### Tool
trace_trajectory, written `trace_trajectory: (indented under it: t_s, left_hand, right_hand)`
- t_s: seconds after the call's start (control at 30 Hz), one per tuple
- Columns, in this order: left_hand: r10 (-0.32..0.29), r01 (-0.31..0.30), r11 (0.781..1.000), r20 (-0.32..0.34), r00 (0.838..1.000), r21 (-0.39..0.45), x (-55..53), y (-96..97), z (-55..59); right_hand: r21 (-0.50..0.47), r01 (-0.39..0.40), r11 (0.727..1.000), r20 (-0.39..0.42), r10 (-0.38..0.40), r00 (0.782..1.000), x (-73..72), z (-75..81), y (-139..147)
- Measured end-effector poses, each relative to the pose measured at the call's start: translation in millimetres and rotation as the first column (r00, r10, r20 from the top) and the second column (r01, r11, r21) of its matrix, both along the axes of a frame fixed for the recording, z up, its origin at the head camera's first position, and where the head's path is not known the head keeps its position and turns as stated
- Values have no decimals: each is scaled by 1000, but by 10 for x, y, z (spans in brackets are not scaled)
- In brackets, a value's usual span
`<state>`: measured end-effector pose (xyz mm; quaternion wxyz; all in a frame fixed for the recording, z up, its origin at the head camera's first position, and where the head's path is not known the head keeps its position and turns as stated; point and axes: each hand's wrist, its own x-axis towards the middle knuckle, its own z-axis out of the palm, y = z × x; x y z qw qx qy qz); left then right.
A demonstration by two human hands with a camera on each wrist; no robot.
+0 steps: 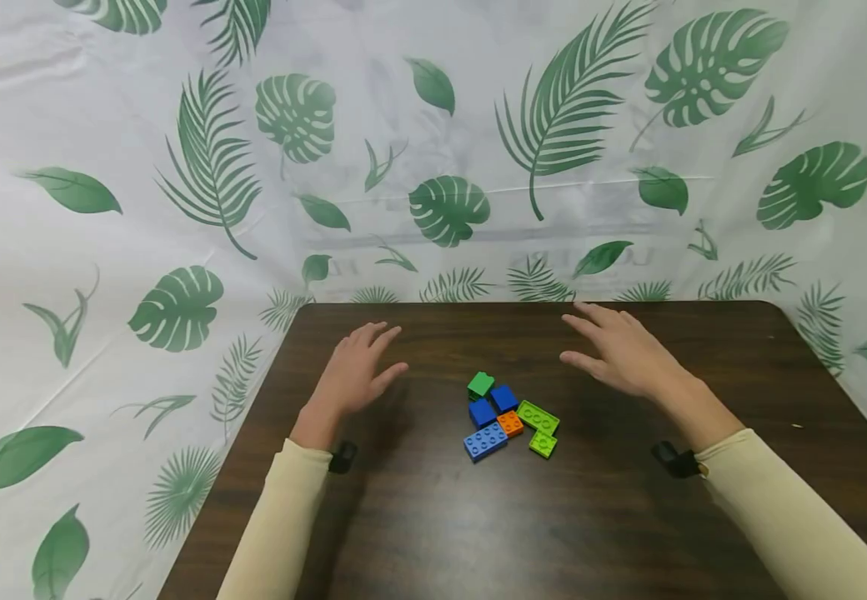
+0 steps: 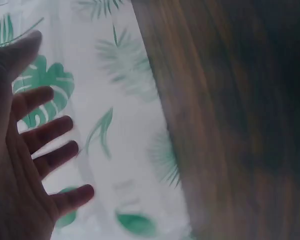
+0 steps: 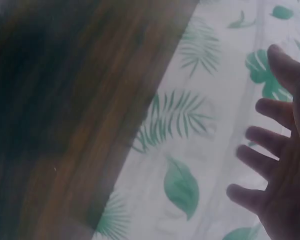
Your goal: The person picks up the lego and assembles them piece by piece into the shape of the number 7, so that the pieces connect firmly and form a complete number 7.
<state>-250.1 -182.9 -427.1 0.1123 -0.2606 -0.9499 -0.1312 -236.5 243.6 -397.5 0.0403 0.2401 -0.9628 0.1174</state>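
Between left hand (image 1: 351, 373) and right hand (image 1: 623, 350) (fingers spread) lie toy bricks (image 1: 510, 422).

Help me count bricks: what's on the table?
The table holds a green brick, two dark blue bricks, a light blue brick, an orange brick and two lime bricks; anything beneath is hidden.

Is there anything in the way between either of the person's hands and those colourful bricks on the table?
Nothing visible is. In the head view, only brown tabletop shows between the right hand and the toy bricks, and likewise on the side of the left hand.
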Motion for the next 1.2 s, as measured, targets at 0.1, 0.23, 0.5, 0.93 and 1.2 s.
trace_trajectory:
  t_s: [0.1,0.23,0.5,0.93,1.2]
  left_hand:
    - [-4,-1,997,70,998,75,31,79,-47]
    - [-21,-18,986,233,972,164,75,230,-128]
    - [-164,25,962,499,851,273,75,547,-425]
    - [89,-141,988,516,852,63,221,1098,-641]
    - [88,-158,981,460,884,115,274,1216,-721]
  right_hand:
    - [-3,-18,1000,1,18,1000,7,-71,-61]
    - [-16,-30,999,49,31,998,27,-209,-177]
    - [-46,-40,998,163,47,986,80,-532,-495]
    - [-101,10,995,189,9,982,59,-912,-840]
    - [-81,16,997,179,-1,984,35,-995,-895]
